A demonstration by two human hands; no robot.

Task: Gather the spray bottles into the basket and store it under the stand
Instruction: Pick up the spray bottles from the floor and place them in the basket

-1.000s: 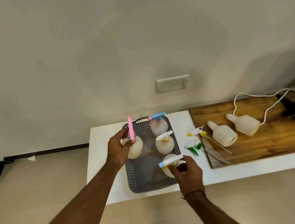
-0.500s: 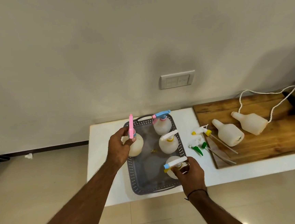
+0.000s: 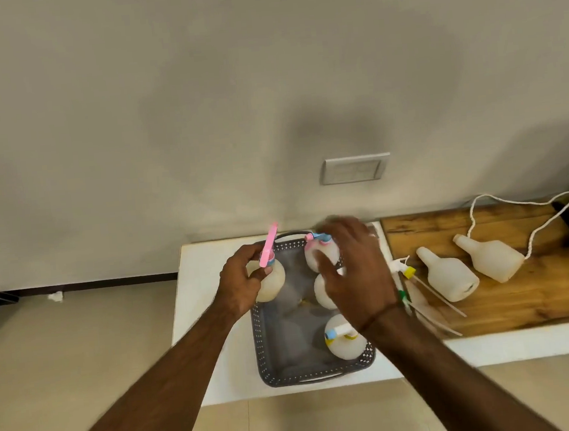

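Observation:
A grey perforated basket point(image 3: 271, 360) sits on the white stand top point(image 3: 213, 324). My left hand point(image 3: 241, 284) grips a round white bottle with a pink trigger point(image 3: 270, 278) at the basket's far left corner. Three more spray bottles stand along its right side: a blue-and-pink-topped one point(image 3: 317, 253) at the back, one in the middle point(image 3: 322, 291) mostly hidden by my hand, and a blue-and-yellow-topped one point(image 3: 344, 342) at the front. My right hand point(image 3: 356, 271) hovers blurred over the middle and back bottles, fingers spread, holding nothing.
Two capless white bottles point(image 3: 450, 278) point(image 3: 491, 260) lie on a wooden board point(image 3: 541, 292) to the right. Loose spray heads with tubes point(image 3: 408, 273) lie between basket and board. A white cord point(image 3: 532, 238) crosses the board. A switch plate point(image 3: 354, 168) is on the wall. Tiled floor lies below.
My right hand let go of the front blue-and-yellow-topped bottle, now standing in the basket, and moved up toward the back bottles. My left hand still holds the pink-trigger bottle.

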